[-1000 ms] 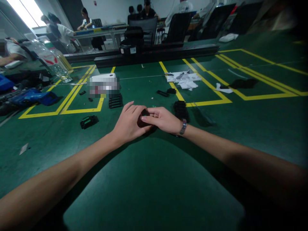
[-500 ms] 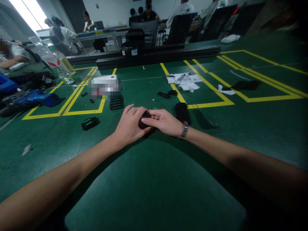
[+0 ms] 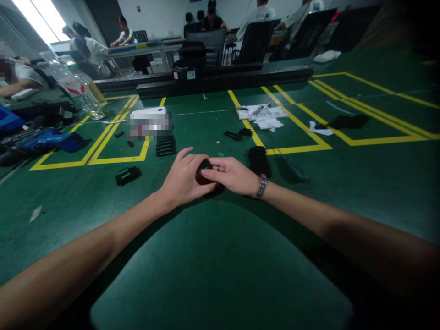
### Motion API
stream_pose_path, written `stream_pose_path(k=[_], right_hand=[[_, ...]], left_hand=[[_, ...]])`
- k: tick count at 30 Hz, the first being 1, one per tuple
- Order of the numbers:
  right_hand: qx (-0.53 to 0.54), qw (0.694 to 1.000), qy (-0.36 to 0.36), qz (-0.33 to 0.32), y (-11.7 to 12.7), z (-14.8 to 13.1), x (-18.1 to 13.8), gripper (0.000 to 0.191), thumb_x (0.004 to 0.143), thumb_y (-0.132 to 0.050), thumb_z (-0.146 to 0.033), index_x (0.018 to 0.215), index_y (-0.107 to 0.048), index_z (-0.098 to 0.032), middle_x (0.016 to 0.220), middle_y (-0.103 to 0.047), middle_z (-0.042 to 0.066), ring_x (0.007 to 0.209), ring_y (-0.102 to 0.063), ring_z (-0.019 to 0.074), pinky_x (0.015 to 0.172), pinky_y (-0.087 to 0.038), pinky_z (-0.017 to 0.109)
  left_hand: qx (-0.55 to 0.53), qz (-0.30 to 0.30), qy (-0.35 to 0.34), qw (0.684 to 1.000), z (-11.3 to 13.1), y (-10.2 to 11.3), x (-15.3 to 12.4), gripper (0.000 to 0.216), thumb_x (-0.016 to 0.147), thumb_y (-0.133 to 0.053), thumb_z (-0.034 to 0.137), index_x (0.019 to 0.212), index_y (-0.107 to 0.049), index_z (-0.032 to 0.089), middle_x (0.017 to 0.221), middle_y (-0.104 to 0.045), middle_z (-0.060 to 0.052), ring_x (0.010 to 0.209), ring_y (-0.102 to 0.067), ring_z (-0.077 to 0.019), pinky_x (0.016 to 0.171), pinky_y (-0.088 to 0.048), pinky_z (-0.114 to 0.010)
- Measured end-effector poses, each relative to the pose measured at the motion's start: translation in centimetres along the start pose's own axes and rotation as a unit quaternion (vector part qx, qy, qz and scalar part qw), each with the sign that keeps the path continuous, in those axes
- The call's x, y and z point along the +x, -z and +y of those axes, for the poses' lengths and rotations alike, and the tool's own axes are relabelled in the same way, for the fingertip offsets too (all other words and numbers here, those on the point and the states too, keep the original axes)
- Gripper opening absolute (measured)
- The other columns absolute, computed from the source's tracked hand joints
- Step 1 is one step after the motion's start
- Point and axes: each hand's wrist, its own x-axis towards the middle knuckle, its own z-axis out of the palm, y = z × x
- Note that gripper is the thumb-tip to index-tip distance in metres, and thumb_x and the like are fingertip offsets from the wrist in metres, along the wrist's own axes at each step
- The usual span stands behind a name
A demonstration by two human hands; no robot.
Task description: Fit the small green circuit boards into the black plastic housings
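My left hand (image 3: 184, 176) and my right hand (image 3: 237, 175) meet at the middle of the green table (image 3: 220, 256). Between them is a small dark part with a green patch (image 3: 205, 169), mostly covered by the fingers. My left hand curls around it, forefinger raised, while my right thumb and fingers pinch it from the right. A black plastic piece with green inside (image 3: 126, 175) lies left of my left hand. Just past that hand sits a stack of black slotted pieces (image 3: 165, 145). Another black stack (image 3: 259, 160) stands beyond my right wrist.
Farther off lie a white device (image 3: 147, 120), partly pixelated, crumpled white paper (image 3: 264, 115) and a black frame piece (image 3: 233, 135). Plastic bottles (image 3: 77, 87) and a blue tool (image 3: 55, 139) are at left. A long black rail (image 3: 223, 81) crosses the back. People sit at tables beyond.
The view has shifted very slightly. My hands stay together, and a bit more of the green patch shows between them.
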Motion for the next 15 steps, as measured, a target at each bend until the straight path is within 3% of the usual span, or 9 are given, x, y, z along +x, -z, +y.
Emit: stream_pose_path(k=[15], right_hand=[[0.019,1.0,-0.004,-0.002,0.08,-0.03,0.07,0.011,0.089,-0.066,-0.028,0.092,-0.068,-0.017,0.092,-0.074,0.003,0.093,-0.071,0.0183,0.087,-0.054,0.034]], left_hand=[[0.002,0.009,-0.005,1.0,0.38,0.21,-0.09,0.048,0.081,-0.072,0.041,0.12,-0.055,0.018,0.113,-0.07,-0.009,0.107,-0.067,-0.0248,0.117,-0.036,-0.052]])
